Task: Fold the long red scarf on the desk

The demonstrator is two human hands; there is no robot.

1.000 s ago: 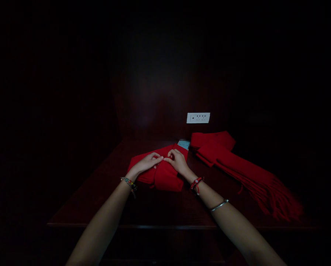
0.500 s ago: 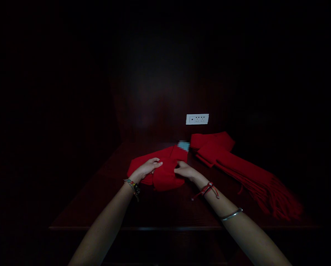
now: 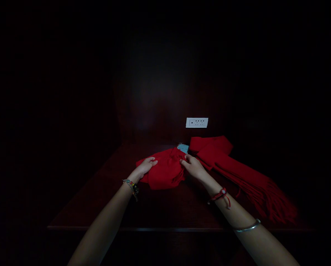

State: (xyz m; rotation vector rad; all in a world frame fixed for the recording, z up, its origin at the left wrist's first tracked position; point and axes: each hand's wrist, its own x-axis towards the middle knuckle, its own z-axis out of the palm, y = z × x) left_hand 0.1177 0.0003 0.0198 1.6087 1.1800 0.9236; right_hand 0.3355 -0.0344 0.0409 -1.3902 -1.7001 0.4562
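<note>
A folded red scarf (image 3: 165, 171) lies bunched in the middle of a dark wooden table (image 3: 104, 199). My left hand (image 3: 144, 168) rests on the scarf's left side, fingers curled onto the cloth. At the scarf's right edge my right hand (image 3: 194, 168) lies with its fingers touching the fabric. A second red scarf with fringe (image 3: 237, 171) stretches from the back middle toward the right front, just beyond my right hand.
A small light-blue card or tag (image 3: 183, 148) lies behind the folded scarf. A white socket plate (image 3: 196, 122) is set in the dark wall at the back. The table's front edge (image 3: 154, 229) runs across below my forearms. The surroundings are very dark.
My right hand has moved from the top middle of the scarf out to its right edge. The folded scarf has shifted slightly right and bunched narrower. My left hand stays on its left side.
</note>
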